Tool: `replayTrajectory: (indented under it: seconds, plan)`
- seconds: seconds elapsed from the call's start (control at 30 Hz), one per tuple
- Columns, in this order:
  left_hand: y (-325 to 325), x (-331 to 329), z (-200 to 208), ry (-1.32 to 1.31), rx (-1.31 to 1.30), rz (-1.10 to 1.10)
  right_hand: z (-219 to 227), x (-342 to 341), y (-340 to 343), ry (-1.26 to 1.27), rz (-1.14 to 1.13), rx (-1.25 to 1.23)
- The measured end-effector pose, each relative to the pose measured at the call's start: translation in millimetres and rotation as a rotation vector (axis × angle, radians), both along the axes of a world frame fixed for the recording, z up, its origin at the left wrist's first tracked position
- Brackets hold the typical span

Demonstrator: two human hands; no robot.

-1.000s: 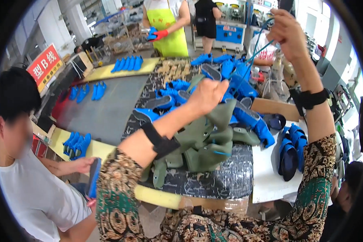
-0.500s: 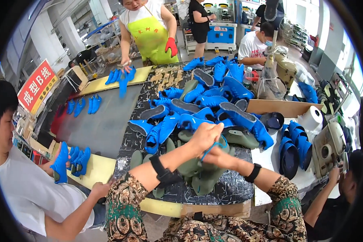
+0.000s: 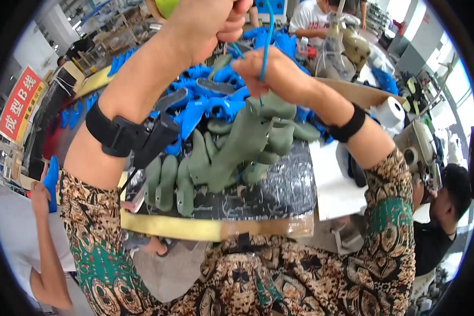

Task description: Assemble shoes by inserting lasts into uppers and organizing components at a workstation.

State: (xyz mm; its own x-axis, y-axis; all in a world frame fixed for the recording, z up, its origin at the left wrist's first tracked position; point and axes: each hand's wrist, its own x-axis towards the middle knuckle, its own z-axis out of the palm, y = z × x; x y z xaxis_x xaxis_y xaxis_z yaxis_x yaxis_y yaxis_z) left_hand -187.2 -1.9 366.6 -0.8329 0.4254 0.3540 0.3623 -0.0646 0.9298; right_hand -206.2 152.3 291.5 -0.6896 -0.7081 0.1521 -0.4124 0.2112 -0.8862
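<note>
A thin blue cord (image 3: pixel 267 42) runs between my raised hands. My left hand (image 3: pixel 213 23), a closed fist at the top edge, grips the cord; its fingers are partly cut off. Just below and to the right, my right hand (image 3: pixel 266 71) is closed round the same cord. Under my right hand is a cluster of dark green shoe lasts (image 3: pixel 239 142), one large last slanting across it. Whether the cord passes through these lasts is mostly hidden. More green lasts (image 3: pixel 167 181) lie on the black plastic-wrapped tabletop (image 3: pixel 279 181).
Blue shoe uppers (image 3: pixel 192 113) are heaped beyond the lasts. A white roll (image 3: pixel 391 111) and a beige machine (image 3: pixel 418 147) stand on the right. At left, a person's hand (image 3: pixel 39 197) holds a blue shoe (image 3: pixel 51 181). Yellow foam (image 3: pixel 168 225) edges the table's near side.
Both hands have risen and moved away with the cord, my left above my right. My view has tilted down. The green lasts are more exposed, and a large one now slants upward.
</note>
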Motion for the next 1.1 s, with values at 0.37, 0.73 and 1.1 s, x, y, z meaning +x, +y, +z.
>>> replayTrajectory:
  seconds: [0.37,0.73,1.1]
  plan:
    - [19,5,-104,-0.344,0.002,0.187,-195,16,26,-0.330,0.059,-0.301]
    - [-53,-8,96,0.004,0.152,0.183,0,8,-1,0.193,-0.112,-0.137]
    - [-78,-22,29,-0.047,0.173,0.376,-110,4,1,-0.024,-0.079,-0.052]
